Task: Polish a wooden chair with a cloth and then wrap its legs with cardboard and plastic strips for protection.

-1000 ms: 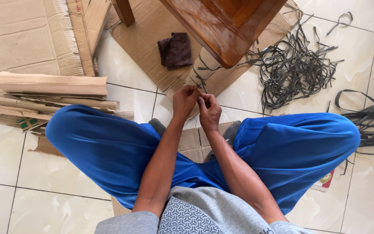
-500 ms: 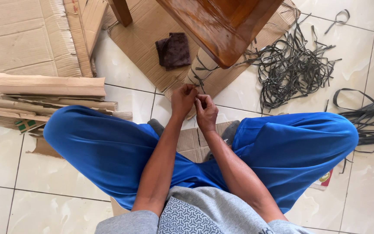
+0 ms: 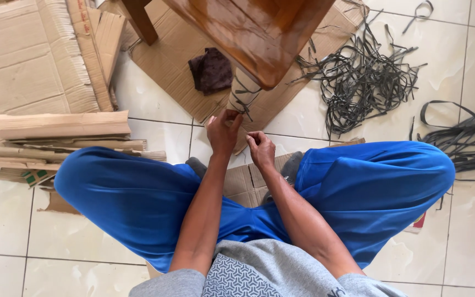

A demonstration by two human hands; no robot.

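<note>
I sit cross-legged on a tiled floor in blue trousers. My left hand [image 3: 222,131] is raised to the foot of a wooden table leg [image 3: 243,94], which is wrapped in cardboard and crossed by dark straps; its fingers pinch a thin dark strap there. My right hand [image 3: 261,149] is closed just below and to the right, fingers curled around what looks like the same strap. The brown wooden table [image 3: 254,33] stands right in front of me.
A dark cloth [image 3: 211,70] lies on flat cardboard [image 3: 166,60] under the table. A tangle of dark straps [image 3: 361,82] lies at the right, more straps [image 3: 468,140] at the far right. Folded cardboard pieces [image 3: 61,135] are stacked at the left.
My left hand has moved up to the wrapped leg. My right hand has dropped slightly, so the two hands are now apart. The view has shifted a little.
</note>
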